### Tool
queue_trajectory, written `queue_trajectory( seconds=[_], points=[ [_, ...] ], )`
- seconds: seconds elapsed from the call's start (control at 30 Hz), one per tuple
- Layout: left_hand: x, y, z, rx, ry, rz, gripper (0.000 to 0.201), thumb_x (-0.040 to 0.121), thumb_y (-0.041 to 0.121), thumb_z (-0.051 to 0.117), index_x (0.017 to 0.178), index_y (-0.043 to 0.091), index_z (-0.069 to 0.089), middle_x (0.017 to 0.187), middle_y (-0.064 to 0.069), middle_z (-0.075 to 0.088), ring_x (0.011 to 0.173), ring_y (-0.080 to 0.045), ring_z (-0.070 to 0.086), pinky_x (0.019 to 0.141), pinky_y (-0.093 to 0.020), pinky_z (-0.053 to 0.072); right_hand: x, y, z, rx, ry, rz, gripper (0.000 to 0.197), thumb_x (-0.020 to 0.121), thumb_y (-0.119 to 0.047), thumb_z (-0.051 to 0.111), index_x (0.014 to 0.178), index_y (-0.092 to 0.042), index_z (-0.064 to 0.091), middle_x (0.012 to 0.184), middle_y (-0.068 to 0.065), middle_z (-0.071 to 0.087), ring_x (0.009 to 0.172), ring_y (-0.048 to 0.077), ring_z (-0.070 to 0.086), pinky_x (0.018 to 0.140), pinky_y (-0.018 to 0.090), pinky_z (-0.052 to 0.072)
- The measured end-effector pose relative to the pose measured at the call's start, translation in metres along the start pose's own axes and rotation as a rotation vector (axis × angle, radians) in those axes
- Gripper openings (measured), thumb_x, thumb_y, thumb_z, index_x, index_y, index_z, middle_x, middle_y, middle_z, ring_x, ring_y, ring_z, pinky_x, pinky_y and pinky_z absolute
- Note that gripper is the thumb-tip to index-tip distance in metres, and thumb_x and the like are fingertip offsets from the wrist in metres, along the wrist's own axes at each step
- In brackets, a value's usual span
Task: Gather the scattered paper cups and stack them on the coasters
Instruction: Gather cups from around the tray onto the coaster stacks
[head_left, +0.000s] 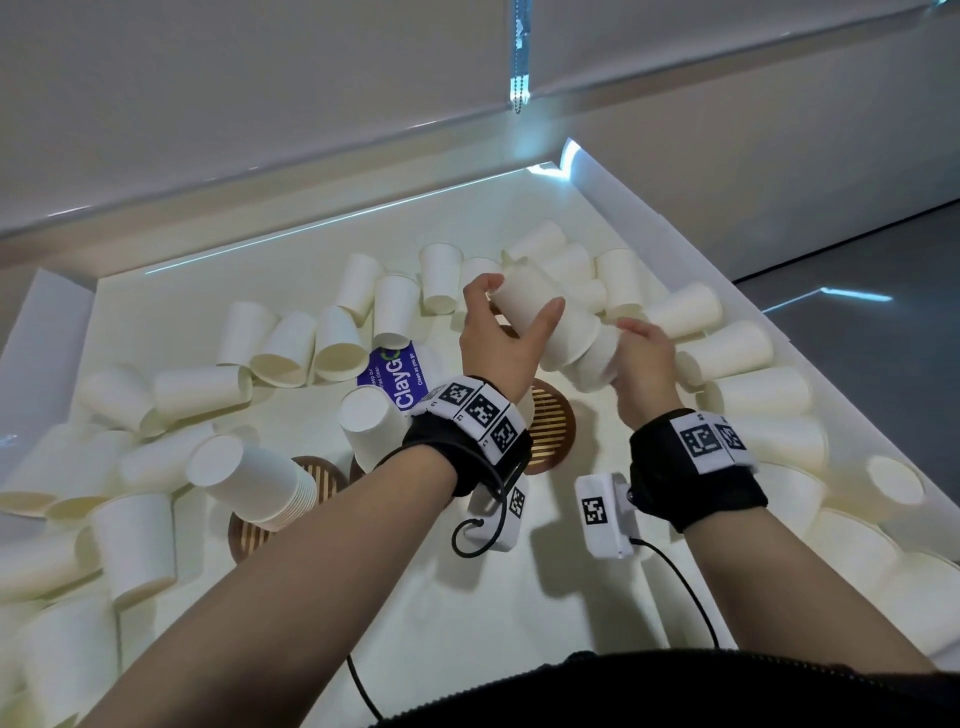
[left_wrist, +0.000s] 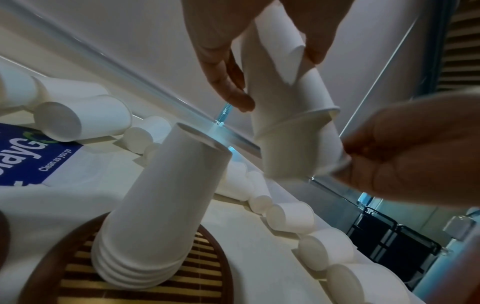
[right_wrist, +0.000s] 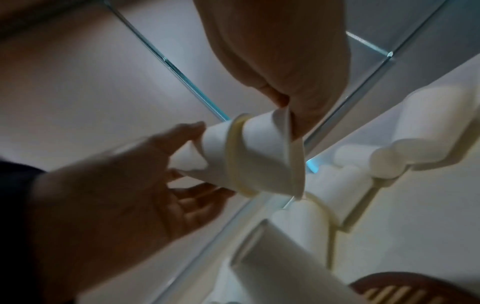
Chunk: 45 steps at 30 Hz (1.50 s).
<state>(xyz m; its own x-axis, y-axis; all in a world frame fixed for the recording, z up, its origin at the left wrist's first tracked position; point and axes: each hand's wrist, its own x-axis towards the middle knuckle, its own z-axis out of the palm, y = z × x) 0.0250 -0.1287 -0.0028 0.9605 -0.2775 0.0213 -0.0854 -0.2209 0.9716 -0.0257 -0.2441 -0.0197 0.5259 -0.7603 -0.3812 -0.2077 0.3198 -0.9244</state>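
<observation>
Above the table my left hand (head_left: 511, 317) grips a short nested stack of white paper cups (head_left: 540, 312) around its upper part. My right hand (head_left: 636, 348) pinches the rim of the lowest cup (head_left: 597, 364), which sits only part way into that stack. The left wrist view shows my left hand (left_wrist: 278, 80) round the held cups (left_wrist: 272, 82) and the lowest cup (left_wrist: 293, 156). In the right wrist view my right hand (right_wrist: 285, 107) pinches the cup rim (right_wrist: 291, 156). An upside-down cup stack (left_wrist: 166, 205) stands on a brown slatted coaster (left_wrist: 64, 277).
Many loose cups lie along the back, left and right of the white table (head_left: 467, 597). A bare coaster (head_left: 550, 426) lies under my hands. A long stack (head_left: 254, 478) leans over two coasters (head_left: 249, 538) at the left. A blue ClayGo sticker (head_left: 400, 379) is mid-table.
</observation>
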Motion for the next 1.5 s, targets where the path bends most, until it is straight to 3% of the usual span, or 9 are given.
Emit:
queue_trajectory(
  seconds=[0.07, 0.17, 0.27, 0.5, 0.7, 0.83, 1.07, 1.3, 1.5],
  points=[
    [-0.004, 0.000, -0.001, -0.014, -0.005, -0.006, 0.063, 0.078, 0.041, 0.072, 0.127, 0.028, 0.035, 0.115, 0.001, 0.057, 0.093, -0.017, 0.062, 0.082, -0.026, 0.050, -0.010, -0.006, 0.011, 0.049, -0.188, 0.056, 0.028, 0.094, -0.001, 0.042, 0.117, -0.001, 0.057, 0.101, 0.012, 0.062, 0.097, 0.029, 0.061, 0.082, 0.039, 0.053],
    [-0.003, 0.001, -0.009, -0.020, 0.047, -0.043, 0.067, 0.074, 0.043, 0.075, 0.125, 0.029, 0.035, 0.110, 0.003, 0.058, 0.099, -0.018, 0.061, 0.087, -0.030, 0.051, -0.025, -0.015, 0.018, 0.192, -0.322, 0.173, 0.034, 0.101, -0.020, 0.036, 0.121, 0.002, 0.054, 0.097, 0.012, 0.062, 0.082, 0.023, 0.061, 0.059, 0.033, 0.053],
    [0.001, 0.000, -0.022, -0.002, 0.130, -0.020, 0.066, 0.073, 0.042, 0.075, 0.123, 0.029, 0.034, 0.109, 0.002, 0.057, 0.095, -0.018, 0.062, 0.086, -0.030, 0.052, -0.028, -0.019, 0.016, -0.105, -0.412, 0.143, 0.044, 0.100, -0.042, 0.030, 0.118, -0.009, 0.052, 0.099, 0.010, 0.062, 0.081, 0.021, 0.061, 0.056, 0.027, 0.050],
    [0.003, -0.020, -0.030, 0.334, -0.032, 0.208, 0.066, 0.074, 0.025, 0.077, 0.126, 0.014, 0.038, 0.127, -0.004, 0.046, 0.106, -0.015, 0.046, 0.091, -0.023, 0.038, -0.008, 0.005, -0.011, -1.031, -0.184, -0.051, 0.041, 0.085, -0.017, 0.058, 0.120, 0.005, 0.055, 0.127, 0.023, 0.057, 0.118, 0.036, 0.052, 0.100, 0.043, 0.043],
    [-0.008, -0.043, -0.020, 0.637, -0.334, 0.034, 0.043, 0.082, 0.009, 0.061, 0.120, 0.013, 0.042, 0.124, -0.010, 0.046, 0.110, -0.028, 0.052, 0.091, -0.033, 0.047, 0.007, 0.022, -0.046, -1.472, 0.011, 0.090, 0.037, 0.077, -0.025, 0.070, 0.106, -0.005, 0.058, 0.128, 0.019, 0.047, 0.124, 0.036, 0.041, 0.098, 0.040, 0.038],
    [-0.010, -0.044, -0.019, 0.749, -0.313, 0.060, 0.044, 0.081, 0.015, 0.064, 0.120, 0.015, 0.044, 0.126, -0.007, 0.045, 0.114, -0.027, 0.049, 0.094, -0.041, 0.045, 0.012, 0.029, -0.066, -1.427, -0.051, 0.126, 0.015, 0.083, -0.009, 0.064, 0.072, -0.008, 0.054, 0.071, 0.006, 0.053, 0.087, 0.029, 0.057, 0.070, 0.031, 0.040],
    [-0.027, -0.030, -0.009, 0.609, -0.280, 0.538, 0.027, 0.086, 0.020, 0.064, 0.105, 0.002, 0.058, 0.119, -0.011, 0.052, 0.111, -0.025, 0.049, 0.089, -0.020, 0.037, 0.006, 0.031, -0.071, -1.368, -0.085, -0.002, 0.029, 0.086, -0.004, 0.051, 0.060, -0.007, 0.040, 0.069, 0.007, 0.052, 0.082, 0.028, 0.056, 0.071, 0.030, 0.042],
    [-0.049, -0.030, 0.008, 0.481, -0.496, 0.427, 0.049, 0.082, 0.039, 0.069, 0.115, 0.007, 0.052, 0.119, -0.005, 0.046, 0.097, -0.020, 0.056, 0.085, -0.019, 0.040, -0.014, -0.003, -0.054, -0.867, -0.102, -0.144, 0.025, 0.087, -0.008, 0.053, 0.104, -0.001, 0.069, 0.107, 0.014, 0.068, 0.105, 0.031, 0.060, 0.089, 0.034, 0.049],
    [-0.059, -0.028, 0.013, 0.369, -0.442, 0.244, 0.051, 0.069, 0.037, 0.081, 0.108, 0.013, 0.056, 0.103, 0.003, 0.052, 0.094, -0.010, 0.045, 0.080, -0.018, 0.033, -0.028, -0.011, -0.070, -0.426, -0.236, 0.020, 0.026, 0.090, -0.010, 0.057, 0.110, 0.005, 0.063, 0.078, 0.008, 0.061, 0.084, 0.026, 0.060, 0.081, 0.036, 0.053]
  ],
)
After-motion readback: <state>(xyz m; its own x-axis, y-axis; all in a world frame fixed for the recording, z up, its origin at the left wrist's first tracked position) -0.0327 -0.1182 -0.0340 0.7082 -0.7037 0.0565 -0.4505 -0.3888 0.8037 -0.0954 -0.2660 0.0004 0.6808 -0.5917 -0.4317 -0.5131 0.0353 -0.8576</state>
